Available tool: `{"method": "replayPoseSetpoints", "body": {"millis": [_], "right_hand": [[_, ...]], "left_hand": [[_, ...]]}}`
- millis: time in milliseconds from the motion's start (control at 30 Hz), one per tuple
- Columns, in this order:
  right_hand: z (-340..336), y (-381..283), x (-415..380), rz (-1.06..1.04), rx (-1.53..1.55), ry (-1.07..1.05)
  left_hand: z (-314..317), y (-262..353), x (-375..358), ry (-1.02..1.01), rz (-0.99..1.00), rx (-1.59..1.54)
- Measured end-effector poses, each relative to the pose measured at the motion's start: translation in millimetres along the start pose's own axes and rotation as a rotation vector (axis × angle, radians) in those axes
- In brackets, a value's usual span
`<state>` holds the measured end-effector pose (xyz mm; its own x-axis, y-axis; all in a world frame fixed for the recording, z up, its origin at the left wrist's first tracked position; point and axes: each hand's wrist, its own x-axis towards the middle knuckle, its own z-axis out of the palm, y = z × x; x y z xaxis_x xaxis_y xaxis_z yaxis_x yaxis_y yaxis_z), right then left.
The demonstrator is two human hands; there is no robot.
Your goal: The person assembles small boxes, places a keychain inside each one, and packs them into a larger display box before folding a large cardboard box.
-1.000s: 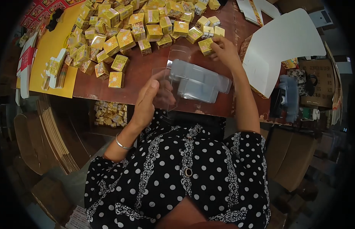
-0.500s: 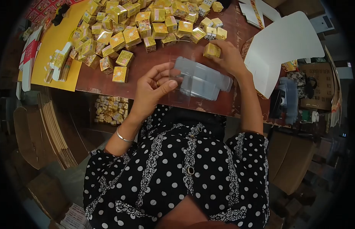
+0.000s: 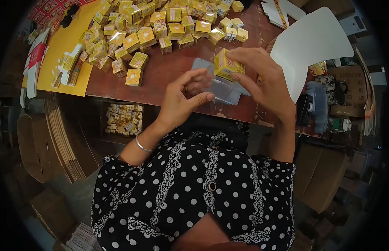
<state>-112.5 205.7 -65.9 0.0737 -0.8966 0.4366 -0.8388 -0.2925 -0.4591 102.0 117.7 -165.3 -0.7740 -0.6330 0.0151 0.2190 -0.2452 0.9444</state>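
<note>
My right hand (image 3: 265, 77) grips a small yellow printed box (image 3: 229, 65) between thumb and fingers, raised over the clear plastic pieces (image 3: 232, 95) on the table. Facing it, my left hand (image 3: 186, 94) has its thumb and fingers curved around a clear plastic box (image 3: 205, 85), whose see-through walls are hard to make out. The yellow box is close to the left fingertips. A large pile of similar yellow boxes (image 3: 146, 37) covers the far side of the table, with two of them nearest my left hand.
A white open carton (image 3: 305, 46) stands at the right. Yellow sheet (image 3: 73, 83) and white-and-yellow strips (image 3: 67, 62) lie at the left. Below the table edge is a carton of small yellow-white pieces (image 3: 123, 119). Folded cardboard (image 3: 62, 134) leans at lower left.
My right hand has lifted the yellow box from the right of the table and brought it left, toward my left hand. My left hand has shifted slightly right.
</note>
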Motion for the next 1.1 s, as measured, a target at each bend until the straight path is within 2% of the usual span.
{"method": "replayPoseSetpoints", "body": {"millis": [133,267,367,467,533,567,633,667,733,767,833,867,1067,1100], "right_hand": [[-2.8,-6.9,-3.9,0.042,0.033,-0.164],[4.1,-7.0,-8.9,0.095,0.074,-0.16],[11.7,-1.2,-14.7,-0.021,0.054,-0.104],[18.2,-5.8,-23.8,0.091,0.128,-0.086],[24.1,-7.1,-30.9,0.273,0.289,0.138],[28.1,-9.9,-36.0,0.277,0.291,0.139],[38.8,-16.7,-47.7,0.572,0.697,0.145],[47.5,-17.0,-55.4,0.577,0.7,0.148],[67.2,-15.5,-72.8,0.628,0.91,0.15],[73.3,-14.1,-78.1,0.638,0.912,0.153],[81.8,-12.1,-85.1,0.473,0.889,0.259],[83.5,-15.4,-87.2,0.48,0.893,0.262],[94.7,-26.7,-90.0,0.462,0.977,0.442],[95.7,-22.2,-92.2,0.425,0.88,0.448]], "left_hand": [[6.1,0.3,-4.4,-0.018,0.018,-0.034],[12.2,4.8,-5.6,-0.015,0.087,-0.072],[16.7,10.0,-6.9,-0.007,0.071,-0.113],[18.9,8.5,-9.5,-0.012,0.023,-0.062],[19.8,3.3,-8.4,-0.02,0.042,-0.095],[20.2,1.2,-7.9,-0.03,0.063,-0.131],[20.2,1.2,-8.1,-0.044,0.034,-0.135],[20.2,0.9,-8.3,-0.059,0.007,-0.137],[20.4,-7.8,-10.4,-0.086,-0.01,-0.149],[21.3,-11.7,-12.1,-0.11,-0.019,-0.162],[25.0,-14.9,-14.0,-0.104,0.013,-0.164],[26.3,-15.8,-14.9,-0.095,0.057,-0.164],[24.6,-20.9,-20.0,-0.055,0.03,-0.269],[25.1,-18.9,-21.9,-0.052,0.026,-0.268]]}}
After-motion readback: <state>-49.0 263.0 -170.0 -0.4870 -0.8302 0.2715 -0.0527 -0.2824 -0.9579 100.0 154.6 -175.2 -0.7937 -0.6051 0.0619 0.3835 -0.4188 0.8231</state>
